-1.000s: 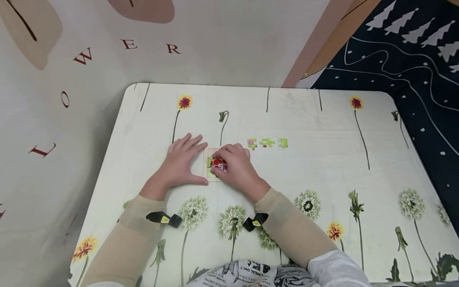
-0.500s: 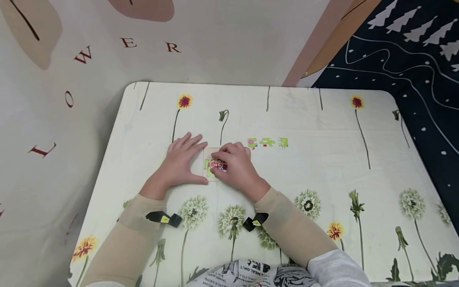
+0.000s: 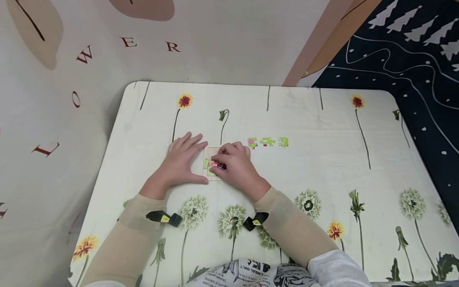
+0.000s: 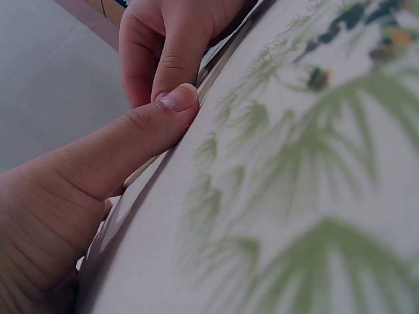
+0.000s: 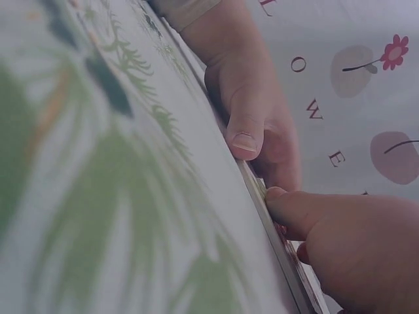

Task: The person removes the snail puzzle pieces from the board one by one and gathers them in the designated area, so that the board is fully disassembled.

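Left hand (image 3: 184,161): fingers straight, spread, holding nothing; thumb at puzzle tray (image 3: 212,151)'s near left corner. Right hand (image 3: 238,165): fingers pinching a reddish puzzle piece (image 3: 219,165) in the tray. Farther, right: three loose pieces (image 3: 267,141), row on the counter (image 3: 322,159). Lettered backdrop (image 3: 233,48) behind.

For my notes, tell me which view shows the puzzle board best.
The head view: it shows the board from above, though the right hand partly covers it. The right wrist view shows mainly its edge, side-on; the left wrist view, only slivers of edge.
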### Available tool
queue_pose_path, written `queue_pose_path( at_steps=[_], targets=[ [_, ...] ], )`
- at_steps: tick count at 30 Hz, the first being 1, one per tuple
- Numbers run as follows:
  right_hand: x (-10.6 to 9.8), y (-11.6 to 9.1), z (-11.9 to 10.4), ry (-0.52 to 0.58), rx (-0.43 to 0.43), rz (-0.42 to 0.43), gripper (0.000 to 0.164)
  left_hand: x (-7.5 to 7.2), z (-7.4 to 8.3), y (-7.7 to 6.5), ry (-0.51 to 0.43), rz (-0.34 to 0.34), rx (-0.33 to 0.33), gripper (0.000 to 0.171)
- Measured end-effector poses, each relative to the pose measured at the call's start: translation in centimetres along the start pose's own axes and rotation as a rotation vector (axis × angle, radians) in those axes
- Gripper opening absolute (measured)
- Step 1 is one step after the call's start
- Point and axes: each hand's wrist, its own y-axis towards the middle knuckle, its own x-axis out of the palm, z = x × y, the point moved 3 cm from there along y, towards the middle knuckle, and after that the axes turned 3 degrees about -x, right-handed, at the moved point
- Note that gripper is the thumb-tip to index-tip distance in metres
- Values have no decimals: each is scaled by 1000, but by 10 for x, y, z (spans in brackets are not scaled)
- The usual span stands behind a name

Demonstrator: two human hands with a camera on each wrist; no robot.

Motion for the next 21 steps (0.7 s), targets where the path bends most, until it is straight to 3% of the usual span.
queue_pose_path(
  at_steps=[9,21],
  targets=[
    [-4,0,-7,-168,-120,5,19,1,-1,1,4,-10,-7,126],
    [-6,-1,-7,-153,-78,-48,25,1,-1,0,-2,-10,-10,126]
  ],
)
